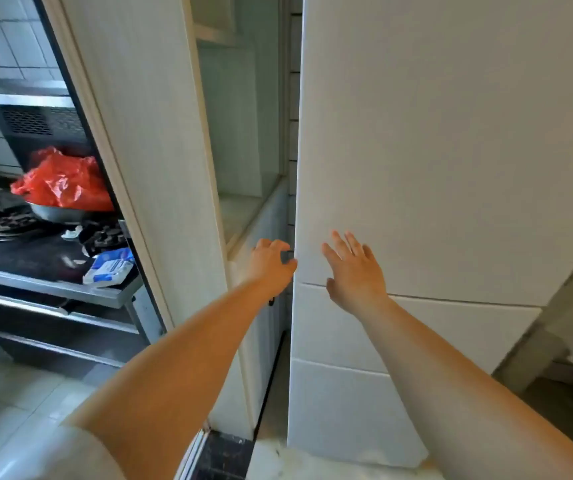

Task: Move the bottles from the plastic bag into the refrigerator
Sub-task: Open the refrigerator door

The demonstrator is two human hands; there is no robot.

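Kitchen: left hand [271, 263] grips refrigerator [451, 150] door's edge.

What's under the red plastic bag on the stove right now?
The crumpled red plastic bag sits on a round metal bowl, which rests on the black stove. The bag hides the bowl's inside and its own contents.

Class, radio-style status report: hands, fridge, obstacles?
Left hand curled at refrigerator door edge; right hand open, flat on it. Door shut. Red plastic bag on stove behind. No bottles visible.
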